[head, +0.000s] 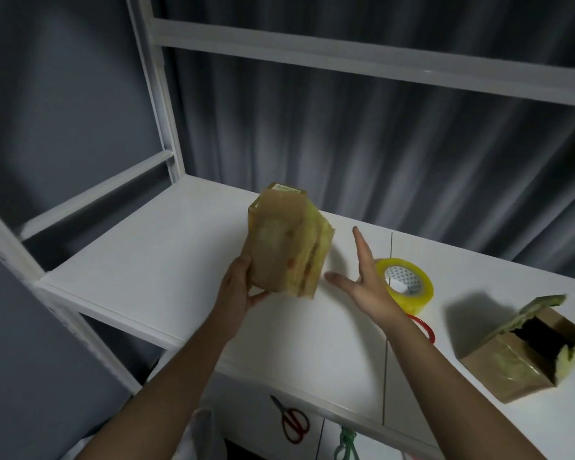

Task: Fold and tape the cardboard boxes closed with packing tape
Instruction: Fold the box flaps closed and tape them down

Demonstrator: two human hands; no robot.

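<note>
Gripped at its lower corner by the left hand (236, 287), a taped box (286, 247) is held above the worktop (146, 260); the right hand (365, 280) is spread wide, empty. Light, stiff, tape-slick; edges suit grasping.

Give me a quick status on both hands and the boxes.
Left hand grips the taped box, held above the shelf. Right hand open, touching nothing. Tape roll just behind it. Second box at right, flap up, untaped.
</note>
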